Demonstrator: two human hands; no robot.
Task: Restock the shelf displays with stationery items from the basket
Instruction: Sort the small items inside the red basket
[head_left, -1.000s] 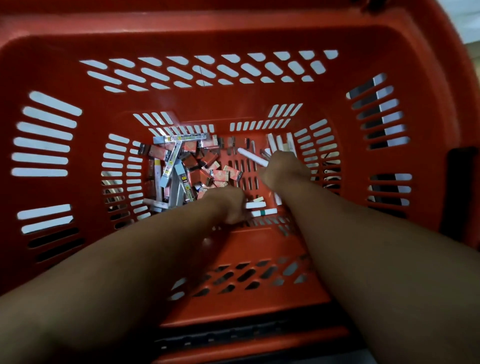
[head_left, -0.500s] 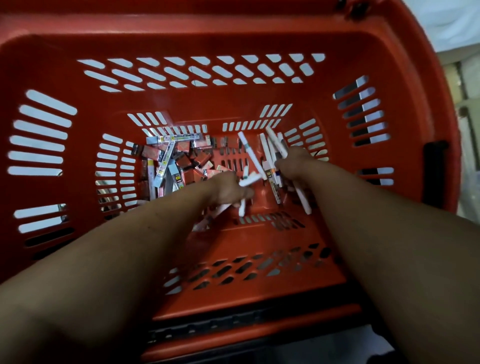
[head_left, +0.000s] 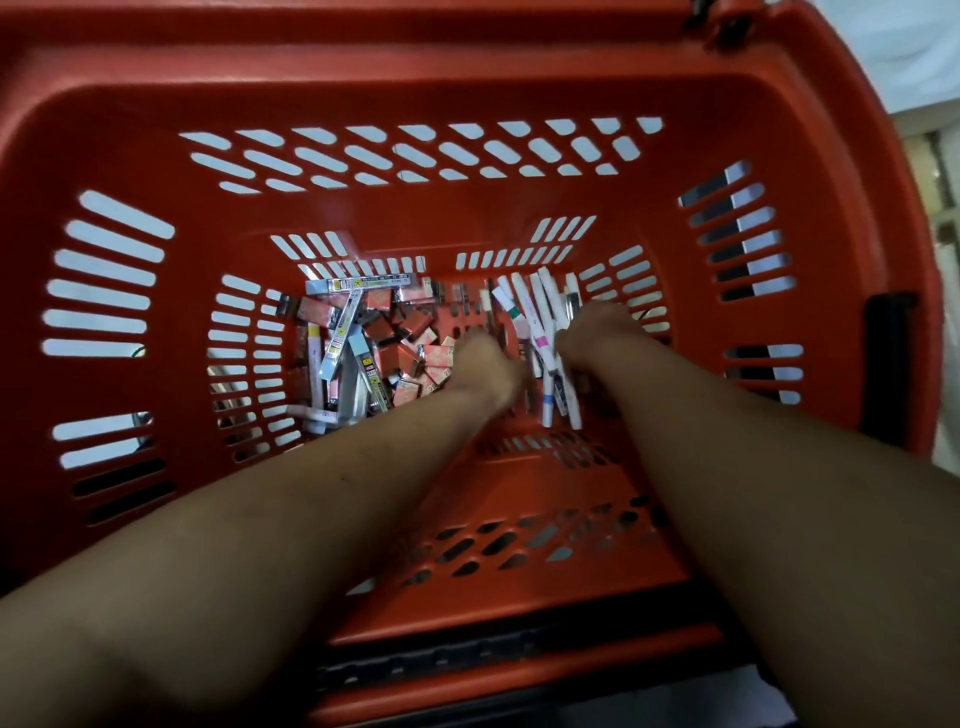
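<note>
Both hands are reached down to the floor of the red basket (head_left: 156, 156). A bundle of white pens (head_left: 543, 332) lies between them, touching the right hand (head_left: 597, 332). The left hand (head_left: 485, 364) is set just left of the pens, beside a heap of small red boxes (head_left: 415, 353). Fingers are blurred and hidden, so neither grip can be told.
</note>
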